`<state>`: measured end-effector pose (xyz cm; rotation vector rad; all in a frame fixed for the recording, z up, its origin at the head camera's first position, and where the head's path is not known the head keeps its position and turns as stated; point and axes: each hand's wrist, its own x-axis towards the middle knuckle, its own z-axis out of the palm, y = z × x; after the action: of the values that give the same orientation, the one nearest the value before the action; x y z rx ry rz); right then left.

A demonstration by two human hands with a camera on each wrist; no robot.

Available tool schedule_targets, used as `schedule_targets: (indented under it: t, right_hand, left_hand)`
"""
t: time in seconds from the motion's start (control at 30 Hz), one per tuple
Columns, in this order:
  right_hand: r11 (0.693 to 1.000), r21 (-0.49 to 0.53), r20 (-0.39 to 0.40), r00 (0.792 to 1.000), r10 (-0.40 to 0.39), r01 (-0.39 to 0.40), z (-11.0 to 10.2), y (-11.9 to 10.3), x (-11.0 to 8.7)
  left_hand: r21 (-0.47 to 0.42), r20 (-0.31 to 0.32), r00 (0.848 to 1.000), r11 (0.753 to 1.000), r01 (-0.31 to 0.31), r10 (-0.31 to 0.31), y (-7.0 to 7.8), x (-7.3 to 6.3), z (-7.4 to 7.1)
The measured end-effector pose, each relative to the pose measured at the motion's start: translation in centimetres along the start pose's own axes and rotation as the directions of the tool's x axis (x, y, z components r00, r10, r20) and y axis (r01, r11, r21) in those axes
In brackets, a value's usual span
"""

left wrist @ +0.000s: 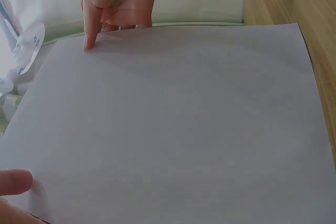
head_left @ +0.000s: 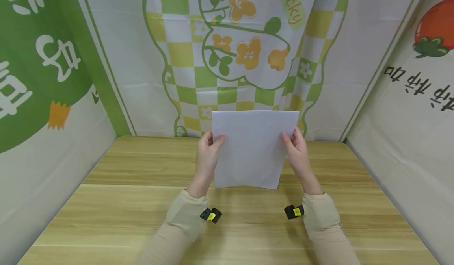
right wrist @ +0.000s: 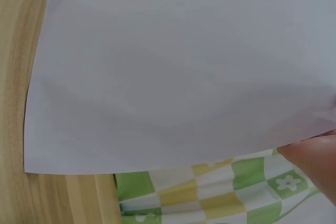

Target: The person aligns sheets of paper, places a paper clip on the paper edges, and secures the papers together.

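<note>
A plain white sheet of paper (head_left: 252, 152) is held up above the table, its broad face toward me; whether it is one sheet or several I cannot tell. My left hand (head_left: 206, 158) pinches its left edge, thumb in front and fingers behind. On the opposite edge, my right hand (head_left: 298, 154) grips it the same way. The left wrist view has the paper (left wrist: 178, 114) filling most of the picture, with the left thumb (left wrist: 14, 182) on its near edge. In the right wrist view, the paper's lower corner hangs free and looks slightly curved.
Beneath the paper lies a wood-grain table (head_left: 117, 210). A patterned curtain (head_left: 184, 56) hangs behind it, and printed cloth walls (head_left: 400, 139) stand on both sides. Each wrist wears a cuff with a small black camera mount (head_left: 294, 212).
</note>
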<state>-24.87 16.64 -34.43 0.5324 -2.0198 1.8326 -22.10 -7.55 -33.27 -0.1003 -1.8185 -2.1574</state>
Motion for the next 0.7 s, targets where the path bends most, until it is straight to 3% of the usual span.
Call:
schedule_targets:
  t: [0.7]
  right_hand:
    - [1.0, 0.021, -0.029, 1.0, -0.008, 0.009, 0.28, -0.37, 0.38]
  left_hand:
    - [-0.044, 0.008, 1.0, 0.999, -0.014, 0.014, 0.57, 0.17, 0.17]
